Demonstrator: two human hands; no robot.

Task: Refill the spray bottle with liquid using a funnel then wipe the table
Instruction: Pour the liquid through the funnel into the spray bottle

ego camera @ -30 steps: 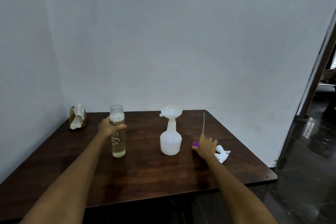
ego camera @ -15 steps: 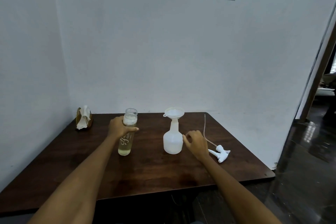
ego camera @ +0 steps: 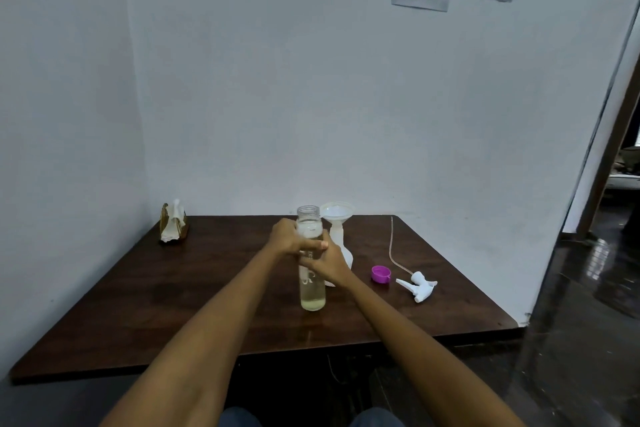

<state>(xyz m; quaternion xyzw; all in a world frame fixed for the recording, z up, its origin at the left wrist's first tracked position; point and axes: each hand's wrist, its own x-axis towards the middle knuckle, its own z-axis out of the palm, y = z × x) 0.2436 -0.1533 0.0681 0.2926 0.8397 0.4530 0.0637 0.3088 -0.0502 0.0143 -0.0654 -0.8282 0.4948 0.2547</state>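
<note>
- Both hands grip the clear bottle. The left hand wraps it high up near the neck, and the right hand curls round the middle just below. Two hands prob. for steady control before a pour.
- The bottle is upright with its mouth open and pale liquid low inside. Can't tell if its base touches the table.
- The spray bottle stands just behind the right hand with the funnel seated in its neck — the target is close, so only a short lift and tilt is needed.
- The purple cap and trigger sprayer w/ its tube lie right of the right hand — out of the pour path.
- The tissue holder sits far left of the left hand, likely for the wipe step.
</note>
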